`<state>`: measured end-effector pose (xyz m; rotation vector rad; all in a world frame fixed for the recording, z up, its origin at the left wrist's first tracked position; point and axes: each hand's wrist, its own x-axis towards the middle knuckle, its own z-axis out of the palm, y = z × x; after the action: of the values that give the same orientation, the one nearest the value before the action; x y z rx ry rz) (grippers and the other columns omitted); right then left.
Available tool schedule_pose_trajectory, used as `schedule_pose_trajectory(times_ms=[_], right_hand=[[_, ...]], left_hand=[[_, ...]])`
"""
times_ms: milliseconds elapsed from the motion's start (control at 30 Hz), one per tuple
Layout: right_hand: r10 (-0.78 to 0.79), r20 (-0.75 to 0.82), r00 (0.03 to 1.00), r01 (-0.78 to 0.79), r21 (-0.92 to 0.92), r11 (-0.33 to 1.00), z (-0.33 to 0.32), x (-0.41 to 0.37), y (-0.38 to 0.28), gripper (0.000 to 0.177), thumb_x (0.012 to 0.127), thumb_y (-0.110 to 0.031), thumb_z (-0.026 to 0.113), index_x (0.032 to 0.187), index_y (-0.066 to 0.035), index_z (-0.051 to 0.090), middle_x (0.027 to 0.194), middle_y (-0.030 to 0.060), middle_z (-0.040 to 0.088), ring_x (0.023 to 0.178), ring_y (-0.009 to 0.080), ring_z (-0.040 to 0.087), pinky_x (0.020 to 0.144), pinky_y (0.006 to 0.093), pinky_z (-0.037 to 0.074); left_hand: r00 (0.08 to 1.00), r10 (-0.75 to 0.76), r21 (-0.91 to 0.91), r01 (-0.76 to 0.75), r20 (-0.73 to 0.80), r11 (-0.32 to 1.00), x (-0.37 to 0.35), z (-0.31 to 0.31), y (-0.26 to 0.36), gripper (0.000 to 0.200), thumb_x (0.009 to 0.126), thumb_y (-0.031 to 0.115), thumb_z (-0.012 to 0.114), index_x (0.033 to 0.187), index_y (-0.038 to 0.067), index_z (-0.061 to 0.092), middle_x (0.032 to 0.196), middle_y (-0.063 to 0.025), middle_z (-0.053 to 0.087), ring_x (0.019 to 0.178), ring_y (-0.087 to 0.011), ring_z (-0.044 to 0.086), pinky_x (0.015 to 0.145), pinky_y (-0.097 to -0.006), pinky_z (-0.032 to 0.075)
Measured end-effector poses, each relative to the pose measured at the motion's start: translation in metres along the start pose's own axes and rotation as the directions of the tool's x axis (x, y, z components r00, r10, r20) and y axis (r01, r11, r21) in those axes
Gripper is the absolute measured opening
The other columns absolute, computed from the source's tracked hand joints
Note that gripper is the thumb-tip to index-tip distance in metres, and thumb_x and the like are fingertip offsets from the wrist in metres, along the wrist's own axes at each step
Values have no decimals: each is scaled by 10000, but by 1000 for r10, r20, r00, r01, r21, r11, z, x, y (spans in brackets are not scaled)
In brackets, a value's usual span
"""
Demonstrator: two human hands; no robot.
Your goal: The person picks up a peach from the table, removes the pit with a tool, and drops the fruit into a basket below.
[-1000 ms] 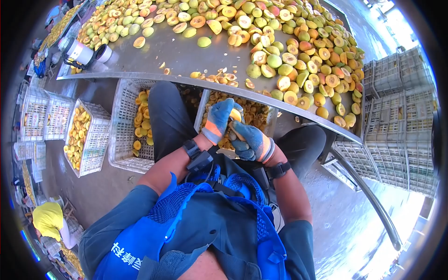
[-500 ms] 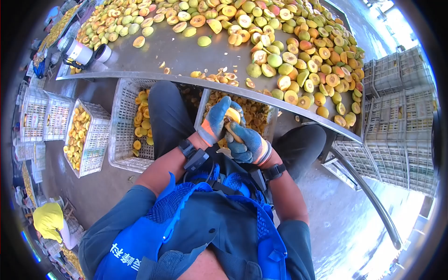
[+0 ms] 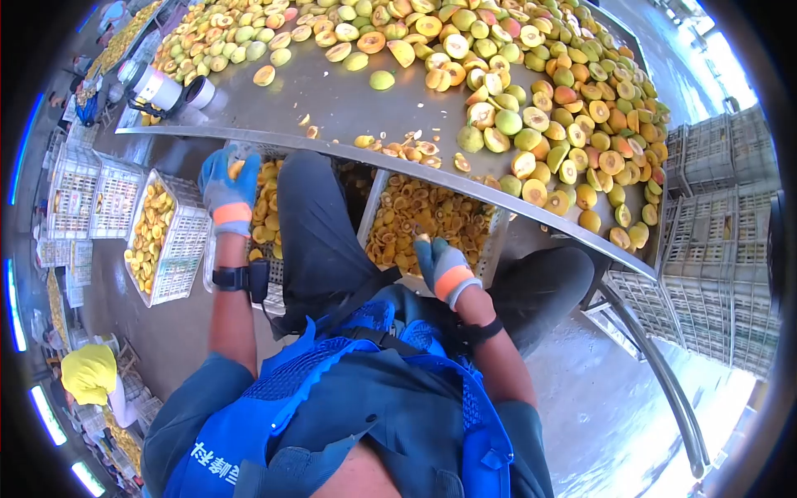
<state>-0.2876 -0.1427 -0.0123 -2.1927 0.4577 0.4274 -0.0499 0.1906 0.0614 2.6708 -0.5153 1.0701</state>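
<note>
My left hand [image 3: 224,189], in a blue and grey glove with an orange cuff band, is over the left crate [image 3: 209,261]. Its fingers curl round a yellow-orange peach half [image 3: 237,169], mostly hidden by the glove. Below lie more yellow peach halves [image 3: 267,207]. My right hand [image 3: 448,270], gloved alike, is closed above the crate between my knees [image 3: 371,207], which holds brownish peach scraps [image 3: 427,207]. A small pale-brown tip [image 3: 423,238] shows at its thumb and fingers; what it belongs to is hidden.
A metal table [image 3: 332,100] in front carries many whole and halved peaches [image 3: 573,124], with its raised edge above my knees. A white cup-like container [image 3: 158,90] lies at its left. Crates [image 3: 722,241] are stacked right; a filled crate [image 3: 178,257] stands left. A person in yellow [image 3: 90,375] bends far left.
My hands were together over my lap, working on a peach. Now they are apart: the left has moved left over the crate with a peach half, the right slightly right.
</note>
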Motion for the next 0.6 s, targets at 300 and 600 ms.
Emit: schedule_pose_trajectory(times_ms=[300,600], right_hand=[[-109,-131,985,132,182,974,-7,-19,7,305,1020,-312,585,1004,-9,622,784,304,648,799,502,655,622,528,480],[5,-315,949,158,488,858,-21,-44,30,272,1027,-252,584,1008,19,605,785,248,675,748,398,685,625,445,499]], left_hand=[[849,312,-751,139,426,646,41,88,243,380,878,258,755,1200,72,678,1219,-167,649,1124,-345,636,996,-412,506],[616,355,-621,289,703,728,41,148,318,524,841,267,711,1311,61,606,1190,-154,673,1076,-353,659,893,-447,554]])
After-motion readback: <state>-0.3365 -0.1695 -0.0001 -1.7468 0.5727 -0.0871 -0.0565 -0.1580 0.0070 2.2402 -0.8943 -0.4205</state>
